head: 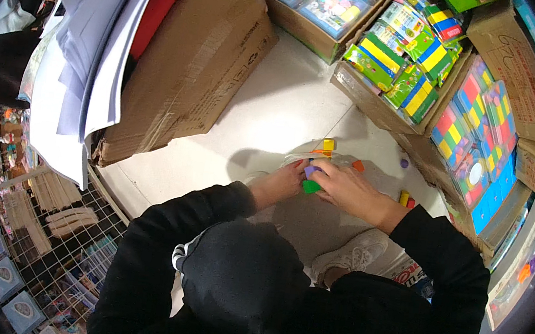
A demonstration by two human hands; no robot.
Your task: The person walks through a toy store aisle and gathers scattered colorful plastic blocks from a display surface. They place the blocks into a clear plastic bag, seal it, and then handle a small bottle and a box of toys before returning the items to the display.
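Note:
Low over the pale floor, both my hands meet at a clear plastic bag or container (294, 157), whose exact shape is hard to make out. My left hand (281, 184) grips its near left edge. Between the hands are a purple block (311, 170) and a green block (311, 187). My right hand (351, 191) has its fingers curled on the purple block, with the green one just below the fingertips. Past the fingers lie a yellow block (328, 145) and orange pieces. An orange block (358, 166) sits just beyond my right knuckles.
A purple piece (404, 163), a yellow block (403, 197) and a red block (411, 203) lie on the floor at right. Cartons of packaged blocks (381, 56) line the right. A tall cardboard box (196, 55) with paper sheets stands left, near a wire rack (61, 242).

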